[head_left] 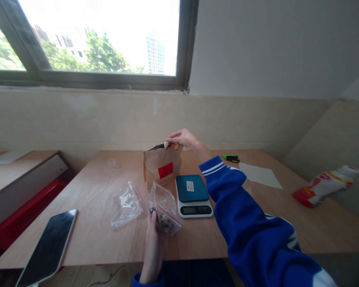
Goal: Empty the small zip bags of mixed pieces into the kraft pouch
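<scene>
My left hand (152,230) is closed on a clear zip bag (164,201) with dark and tan pieces in its lower part; the thumb presses on the near side. At the mouth of an upright brown paper bag (151,169) with a red label, my right hand (184,138) pinches a small tan lump (166,145), whose kind I cannot make out. A second tan shape under the fingers may be a fingertip or another piece. The paper bag's contents are hidden. A kitchen scale (193,189) with a teal plate stands right of the zip bag.
Another clear zip bag (126,207) lies to the left. A tablet (49,245) is at the near left edge. Green and black pens (231,158) and a white sheet (259,175) lie back right. A red-and-white bottle (326,185) appears tilted at far right.
</scene>
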Motion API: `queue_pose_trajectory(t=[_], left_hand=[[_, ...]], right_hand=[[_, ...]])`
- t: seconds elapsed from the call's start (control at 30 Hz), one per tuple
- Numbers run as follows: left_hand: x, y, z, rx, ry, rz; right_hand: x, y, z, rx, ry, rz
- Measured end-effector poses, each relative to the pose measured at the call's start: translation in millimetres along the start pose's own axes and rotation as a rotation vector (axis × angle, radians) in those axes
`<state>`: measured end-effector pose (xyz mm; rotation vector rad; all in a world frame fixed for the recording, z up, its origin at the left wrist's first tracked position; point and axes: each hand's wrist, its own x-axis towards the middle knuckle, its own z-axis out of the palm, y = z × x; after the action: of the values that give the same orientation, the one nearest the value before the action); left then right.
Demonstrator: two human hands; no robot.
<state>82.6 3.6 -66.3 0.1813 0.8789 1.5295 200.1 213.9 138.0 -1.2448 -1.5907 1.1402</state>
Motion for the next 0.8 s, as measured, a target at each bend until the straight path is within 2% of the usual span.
queue_pose_trajectory(t=[0.23,0.4,0.5,0.6,0.8], left_hand=[[4,-1,-5,-0.017,-0.032,-0.022],[1,0,-1,-0.013,-0.086,-0.009],[2,-1,1,-0.020,-0.092,-0.004],[4,-1,0,-0.017,-0.095,-0.014],[6,-1,-5,-0.007,-0.092,-0.024]], right_hand=[[2,-5,-2,0.048,0.041,-0.075],[4,0,2,-0.113,0.028,-0.264],[1,3,8,-0.243,0.097,-0.381],[-5,2,11,-0.310,0.118,-0.434],[-14,-2,6,-0.378,0.037,-0.492]])
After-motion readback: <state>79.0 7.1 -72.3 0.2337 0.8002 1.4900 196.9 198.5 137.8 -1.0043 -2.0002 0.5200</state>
